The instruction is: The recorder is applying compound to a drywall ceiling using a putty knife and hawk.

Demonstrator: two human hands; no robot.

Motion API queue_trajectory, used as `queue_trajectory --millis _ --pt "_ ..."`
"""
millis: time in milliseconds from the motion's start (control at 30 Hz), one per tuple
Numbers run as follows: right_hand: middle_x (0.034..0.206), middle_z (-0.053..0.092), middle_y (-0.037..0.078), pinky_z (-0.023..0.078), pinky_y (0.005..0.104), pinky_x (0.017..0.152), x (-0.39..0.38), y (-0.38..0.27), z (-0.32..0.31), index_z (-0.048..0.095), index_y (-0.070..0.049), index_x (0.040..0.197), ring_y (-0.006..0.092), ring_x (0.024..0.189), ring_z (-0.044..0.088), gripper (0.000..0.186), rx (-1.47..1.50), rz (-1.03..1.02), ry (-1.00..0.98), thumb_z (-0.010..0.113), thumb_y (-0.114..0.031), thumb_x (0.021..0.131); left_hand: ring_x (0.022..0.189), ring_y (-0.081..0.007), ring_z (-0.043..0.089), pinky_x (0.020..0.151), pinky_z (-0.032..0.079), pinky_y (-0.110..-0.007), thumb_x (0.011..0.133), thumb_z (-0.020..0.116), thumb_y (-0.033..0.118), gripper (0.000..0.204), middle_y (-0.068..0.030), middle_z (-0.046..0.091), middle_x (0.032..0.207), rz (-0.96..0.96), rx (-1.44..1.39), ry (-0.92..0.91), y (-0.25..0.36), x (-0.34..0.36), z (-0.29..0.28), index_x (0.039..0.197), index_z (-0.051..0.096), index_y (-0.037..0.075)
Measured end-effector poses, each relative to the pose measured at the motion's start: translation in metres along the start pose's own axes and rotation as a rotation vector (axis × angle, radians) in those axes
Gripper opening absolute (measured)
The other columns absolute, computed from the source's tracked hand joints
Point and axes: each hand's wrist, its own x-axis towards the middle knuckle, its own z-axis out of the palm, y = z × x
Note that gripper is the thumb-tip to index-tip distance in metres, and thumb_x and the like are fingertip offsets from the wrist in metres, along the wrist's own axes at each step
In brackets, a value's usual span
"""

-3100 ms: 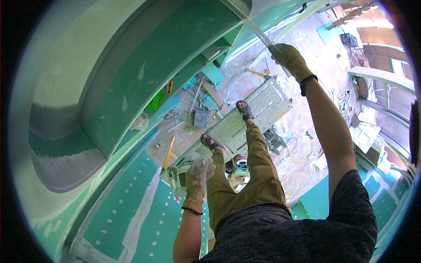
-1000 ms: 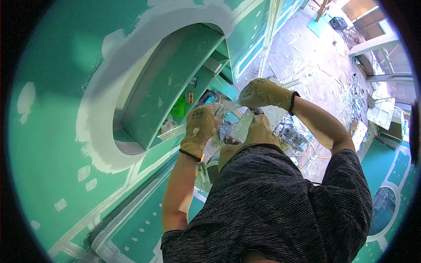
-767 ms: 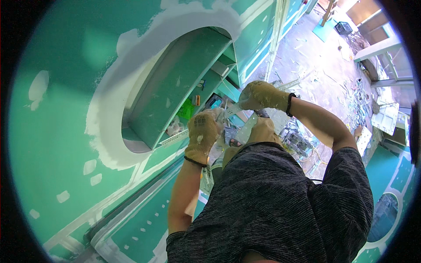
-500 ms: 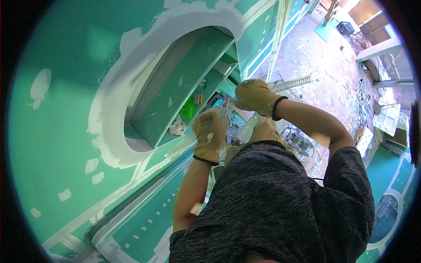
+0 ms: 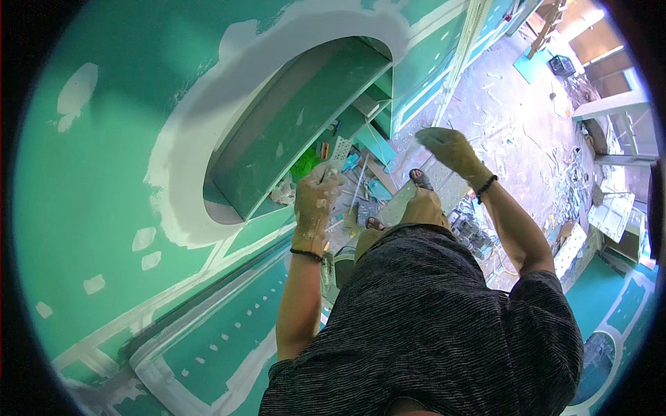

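Note:
Both my hands wear tan work gloves with dark cuffs. My left hand (image 5: 316, 204) is closed in front of the lower end of the wall opening, around a pale perforated corner bead (image 5: 340, 149). The strip sticks out above the fist; its part inside the glove is hidden. My right hand (image 5: 454, 154) is held out to the right over the floor, apart from the strip. Its fingers look extended, slightly blurred, with nothing visible in them. The oval opening (image 5: 298, 128) in the green board wall (image 5: 104, 187) has white compound smeared around its rim.
Inside the opening lie a green bag (image 5: 305, 164) and small items. My sandaled feet (image 5: 420, 179) stand among scraps on the littered floor (image 5: 485, 104). A black crate (image 5: 562, 66) stands far right. A green panel with white compound (image 5: 222, 347) is at lower left.
My right hand has let go of the corner bead and moved right. The strip, earlier stretched between both hands, now points up from my left hand, which has shifted slightly left.

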Motion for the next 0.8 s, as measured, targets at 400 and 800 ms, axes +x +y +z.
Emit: queue_trajectory --millis 400,800 --pt "0.121 0.072 0.006 0.052 0.0288 0.094 -0.053 0.129 -0.080 0.069 -0.002 0.126 0.0144 0.103 0.066 0.031 0.573 0.258 0.449 0.064 -0.020 0.102 0.078 -0.0156 0.068 0.066 0.055 -0.028 0.098 0.058 0.030 0.033 -0.0095 0.073 0.091 -0.017 -0.186 0.036 -0.056 -0.048 -0.027 0.108 0.071 0.001" --pt "0.120 0.074 0.011 0.053 0.0336 0.094 -0.096 0.184 -0.062 0.073 -0.009 0.124 0.0224 0.108 0.070 0.035 0.159 0.388 0.527 0.061 -0.032 0.099 0.076 -0.0145 0.064 0.072 0.052 -0.030 0.100 0.060 0.028 0.036 -0.0093 0.074 0.095 -0.220 -0.103 -0.016 -0.064 -0.072 -0.022 0.121 0.068 -0.001"
